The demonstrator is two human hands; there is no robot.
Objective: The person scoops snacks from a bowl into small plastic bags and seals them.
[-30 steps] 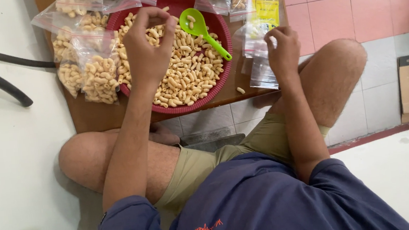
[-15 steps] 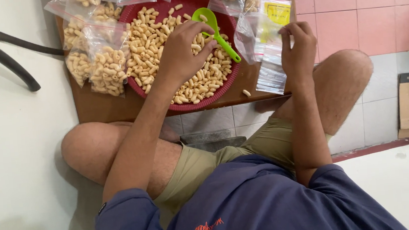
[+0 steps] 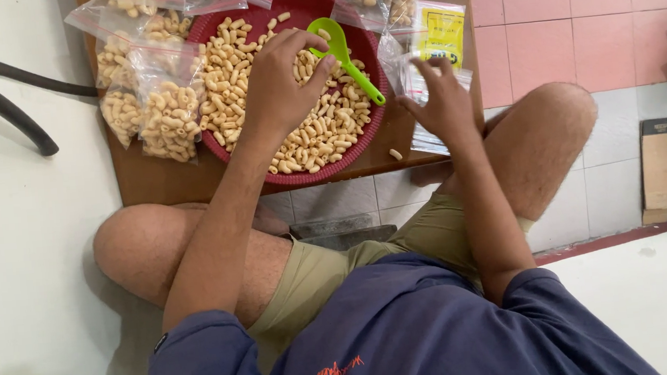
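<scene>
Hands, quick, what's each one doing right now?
Left hand: closing around the green scoop in the red basket.
Right hand: open, fingers spread, over the clear bags.

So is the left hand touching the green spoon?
Touching. In the head view the left hand lies over the macaroni in the red basket, and its fingers press against the green spoon where bowl meets handle.

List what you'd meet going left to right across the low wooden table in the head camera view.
Filled snack bags → left hand over the red basket of macaroni-shaped snacks → green scoop → right hand → empty clear bags.
</scene>
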